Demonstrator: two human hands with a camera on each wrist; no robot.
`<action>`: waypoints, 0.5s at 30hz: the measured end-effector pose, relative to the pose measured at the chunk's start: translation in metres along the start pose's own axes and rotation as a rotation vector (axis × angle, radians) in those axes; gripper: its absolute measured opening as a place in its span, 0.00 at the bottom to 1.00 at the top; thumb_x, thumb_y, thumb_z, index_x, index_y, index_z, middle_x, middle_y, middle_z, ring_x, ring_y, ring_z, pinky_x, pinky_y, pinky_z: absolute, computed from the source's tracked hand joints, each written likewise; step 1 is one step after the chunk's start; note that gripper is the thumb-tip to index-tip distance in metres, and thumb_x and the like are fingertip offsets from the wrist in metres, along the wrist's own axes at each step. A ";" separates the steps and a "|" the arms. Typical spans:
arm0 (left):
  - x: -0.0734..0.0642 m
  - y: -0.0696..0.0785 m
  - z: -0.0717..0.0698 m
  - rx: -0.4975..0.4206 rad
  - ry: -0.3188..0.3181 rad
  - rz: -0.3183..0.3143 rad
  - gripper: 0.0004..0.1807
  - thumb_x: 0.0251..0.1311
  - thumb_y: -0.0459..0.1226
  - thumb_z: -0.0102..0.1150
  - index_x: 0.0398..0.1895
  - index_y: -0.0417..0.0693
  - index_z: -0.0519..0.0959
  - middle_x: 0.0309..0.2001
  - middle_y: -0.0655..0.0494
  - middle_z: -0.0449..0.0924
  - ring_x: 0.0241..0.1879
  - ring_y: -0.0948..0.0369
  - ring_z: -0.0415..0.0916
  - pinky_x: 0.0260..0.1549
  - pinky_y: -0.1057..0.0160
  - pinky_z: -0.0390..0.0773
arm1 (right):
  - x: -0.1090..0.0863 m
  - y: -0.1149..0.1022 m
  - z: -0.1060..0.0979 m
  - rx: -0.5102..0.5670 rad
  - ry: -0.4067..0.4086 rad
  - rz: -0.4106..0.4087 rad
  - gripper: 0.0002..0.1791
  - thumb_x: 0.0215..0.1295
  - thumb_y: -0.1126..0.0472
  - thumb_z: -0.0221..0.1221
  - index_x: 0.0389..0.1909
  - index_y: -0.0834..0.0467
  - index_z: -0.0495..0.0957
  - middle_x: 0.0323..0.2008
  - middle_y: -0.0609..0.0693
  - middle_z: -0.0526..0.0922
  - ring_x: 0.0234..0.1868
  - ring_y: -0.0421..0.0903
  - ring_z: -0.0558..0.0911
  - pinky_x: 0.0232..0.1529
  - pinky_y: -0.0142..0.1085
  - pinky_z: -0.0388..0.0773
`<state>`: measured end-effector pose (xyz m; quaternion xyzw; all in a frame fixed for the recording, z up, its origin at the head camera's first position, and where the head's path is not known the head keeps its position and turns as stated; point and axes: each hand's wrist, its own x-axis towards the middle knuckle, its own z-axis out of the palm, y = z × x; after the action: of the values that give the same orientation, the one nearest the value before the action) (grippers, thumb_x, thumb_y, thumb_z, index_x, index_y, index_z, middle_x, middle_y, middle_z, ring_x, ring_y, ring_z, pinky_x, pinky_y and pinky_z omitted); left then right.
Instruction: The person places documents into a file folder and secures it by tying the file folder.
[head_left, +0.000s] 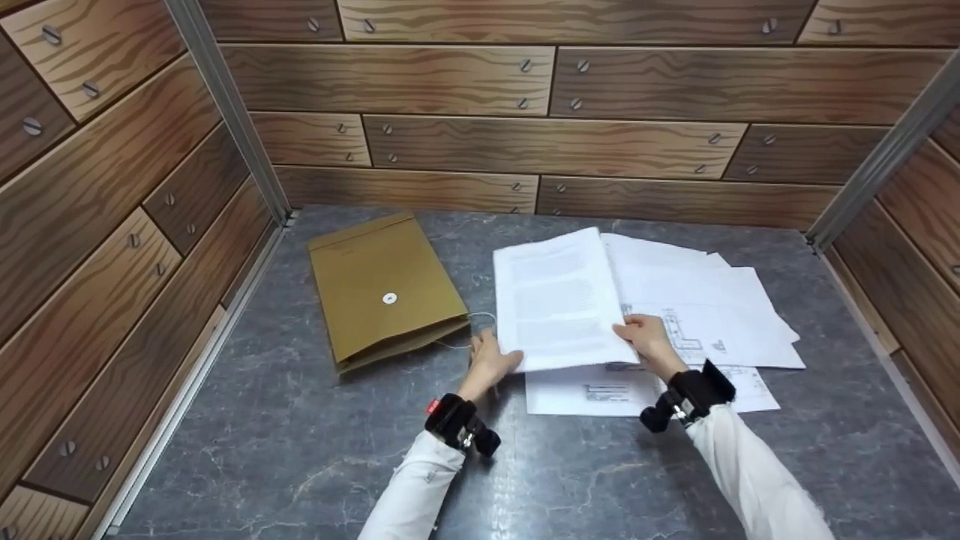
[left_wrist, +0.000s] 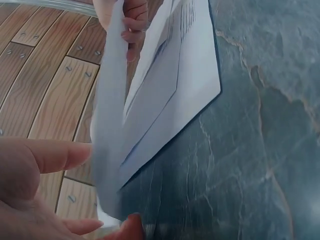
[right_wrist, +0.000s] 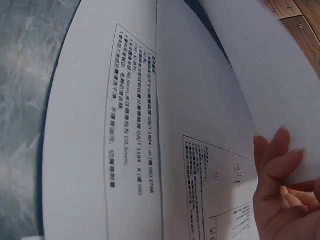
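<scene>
A stack of printed paper sheets (head_left: 559, 300) is held raised and tilted above other sheets. My right hand (head_left: 649, 341) pinches its lower right corner; in the right wrist view, the fingers (right_wrist: 282, 160) curl at the paper's edge. My left hand (head_left: 491, 360) is at the lower left corner. Its thumb (left_wrist: 65, 155) is stretched out against the paper (left_wrist: 110, 115), with the other fingers spread apart below. Under and to the right of the stack lie loose drawing sheets (head_left: 705, 292), overlapping in a fan. Part of them is hidden by the raised stack.
Left of the hands lies a brown document envelope (head_left: 375, 270) with a white button, a loose string and its mouth gaping toward me. Everything rests on a grey marbled tabletop (head_left: 337, 465), enclosed by wood-patterned walls (head_left: 450, 82) at the back and sides.
</scene>
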<state>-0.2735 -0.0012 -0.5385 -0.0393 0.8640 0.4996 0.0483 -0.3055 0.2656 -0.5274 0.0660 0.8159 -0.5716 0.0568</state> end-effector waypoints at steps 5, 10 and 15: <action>0.005 0.002 0.002 -0.182 -0.021 0.068 0.33 0.55 0.39 0.58 0.57 0.28 0.58 0.41 0.40 0.68 0.43 0.45 0.69 0.41 0.54 0.70 | 0.001 -0.005 -0.014 -0.020 0.130 0.036 0.23 0.64 0.63 0.52 0.52 0.77 0.65 0.45 0.66 0.73 0.28 0.37 0.73 0.29 0.27 0.71; 0.011 0.006 0.012 -0.694 -0.044 -0.022 0.30 0.57 0.38 0.57 0.54 0.28 0.56 0.36 0.41 0.72 0.37 0.46 0.75 0.38 0.57 0.75 | -0.002 -0.011 -0.016 0.077 0.195 0.081 0.24 0.65 0.61 0.52 0.55 0.75 0.64 0.45 0.64 0.73 0.28 0.37 0.74 0.28 0.27 0.72; 0.010 0.015 0.023 -1.015 -0.099 -0.055 0.27 0.59 0.40 0.54 0.52 0.29 0.57 0.41 0.34 0.71 0.44 0.43 0.73 0.42 0.57 0.74 | -0.008 -0.019 0.000 0.243 0.180 0.075 0.21 0.63 0.65 0.53 0.52 0.75 0.64 0.35 0.57 0.75 0.28 0.39 0.76 0.29 0.29 0.75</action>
<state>-0.2842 0.0262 -0.5382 -0.0567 0.5077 0.8562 0.0770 -0.3014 0.2593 -0.5084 0.1538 0.7396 -0.6552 -0.0036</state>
